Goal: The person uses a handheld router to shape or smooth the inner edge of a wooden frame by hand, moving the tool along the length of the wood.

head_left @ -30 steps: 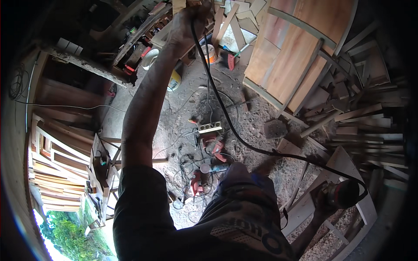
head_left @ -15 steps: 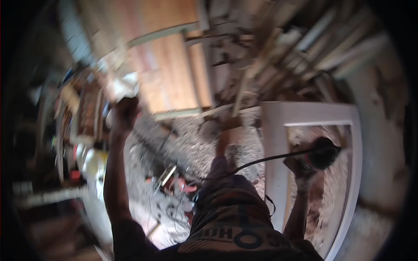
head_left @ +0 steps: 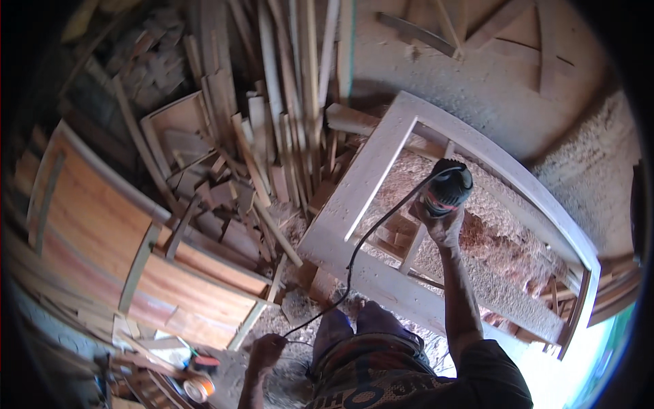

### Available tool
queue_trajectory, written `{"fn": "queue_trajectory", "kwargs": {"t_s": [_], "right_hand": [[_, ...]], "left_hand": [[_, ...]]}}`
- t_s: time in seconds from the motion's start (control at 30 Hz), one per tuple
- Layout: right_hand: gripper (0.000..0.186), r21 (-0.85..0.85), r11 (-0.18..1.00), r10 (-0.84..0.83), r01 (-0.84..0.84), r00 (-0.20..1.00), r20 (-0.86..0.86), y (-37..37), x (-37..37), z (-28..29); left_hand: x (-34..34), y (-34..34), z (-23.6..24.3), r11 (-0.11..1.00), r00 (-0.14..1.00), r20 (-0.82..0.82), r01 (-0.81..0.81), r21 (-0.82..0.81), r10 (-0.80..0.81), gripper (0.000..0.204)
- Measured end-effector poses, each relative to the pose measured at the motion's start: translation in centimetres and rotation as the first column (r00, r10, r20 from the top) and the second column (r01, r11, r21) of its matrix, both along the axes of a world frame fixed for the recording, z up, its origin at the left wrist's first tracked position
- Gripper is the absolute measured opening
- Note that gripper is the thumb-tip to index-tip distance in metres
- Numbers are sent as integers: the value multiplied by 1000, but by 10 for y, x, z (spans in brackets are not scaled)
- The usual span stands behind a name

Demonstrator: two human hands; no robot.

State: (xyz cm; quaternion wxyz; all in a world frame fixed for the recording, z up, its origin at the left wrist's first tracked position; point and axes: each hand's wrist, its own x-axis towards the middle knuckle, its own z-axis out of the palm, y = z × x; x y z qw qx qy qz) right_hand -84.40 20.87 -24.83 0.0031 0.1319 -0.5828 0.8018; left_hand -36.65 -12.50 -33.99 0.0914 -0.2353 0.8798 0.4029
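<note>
My right hand (head_left: 444, 228) is wrapped round a corded power tool (head_left: 446, 187) with a dark rounded body and a red band. I hold it above the opening of a large pale wooden frame (head_left: 371, 167); its exact kind does not show. The tool's black cord (head_left: 349, 269) curves down toward my left hand (head_left: 268, 354). There the fingers are closed on the cord, low and left of my legs. The frame stands right in front of me, its top edge curved.
Scrap boards and long offcuts (head_left: 272, 88) lean in a heap at the far left. An orange-brown wooden panel (head_left: 184, 279) lies left. Wood shavings (head_left: 504, 238) show through the frame. An orange-and-white round container (head_left: 199, 388) sits at lower left.
My view has swung to the right. My left hand has come down from a raised spot beside the panel to the cord. The power tool is still in my right hand.
</note>
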Motion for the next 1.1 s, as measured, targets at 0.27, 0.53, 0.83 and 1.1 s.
{"fn": "queue_trajectory", "kwargs": {"t_s": [0.27,0.53,0.83,1.1], "right_hand": [[91,413,828,-269,380,914,-304,-13,-85,2],[83,482,801,-142,355,895,-423,-19,-164,-66],[84,439,858,-179,266,956,-231,-26,-221,-106],[85,510,836,-186,201,979,-82,-24,-225,-83]], "left_hand": [[-189,-34,22,878,878,-111,474,63,-466,25],[-559,38,116,905,738,-600,423,53,-310,32],[-729,103,155,684,654,-523,709,172,-547,31],[-760,116,145,632,547,-516,775,13,-659,25]]}}
